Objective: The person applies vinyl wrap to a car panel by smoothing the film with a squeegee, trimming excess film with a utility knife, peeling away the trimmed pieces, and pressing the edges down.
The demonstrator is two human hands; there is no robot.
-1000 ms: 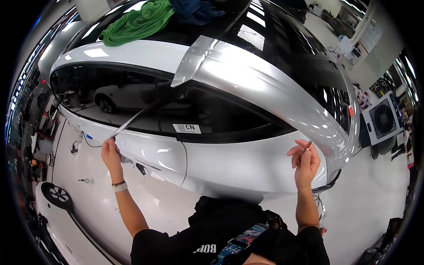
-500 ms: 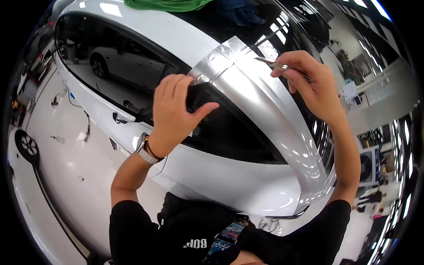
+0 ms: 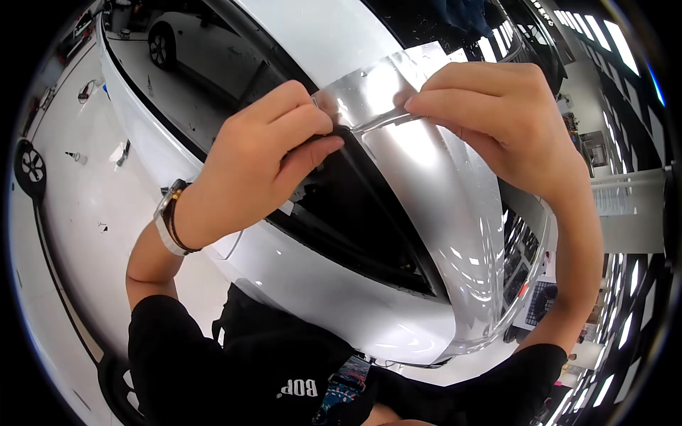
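Observation:
A piece of glossy silver film (image 3: 373,89) lies across the curved roof pillar of a white car (image 3: 327,284), with a raised fold along its near edge. At its left end, beside the dark side window (image 3: 369,213), my left hand (image 3: 256,163) pinches the film's edge between thumb and bent fingers. My right hand (image 3: 504,128) is closed at the film's right side, fingertips pinching the fold. Whether a slim metal tool is still inside the right hand is hidden. Below the film, the silver pillar surface (image 3: 426,163) runs down toward the rear corner.
Dark blue cloth (image 3: 465,18) rests on the black glass at the top. A small bottle (image 3: 76,157) and scraps lie on the pale floor (image 3: 106,206) at left. Another white car (image 3: 35,305) stands at the far left.
My right hand has come left and down to the film's fold; the slim metal tool it held no longer shows. My left fingers have closed on the edge. The view has shifted closer.

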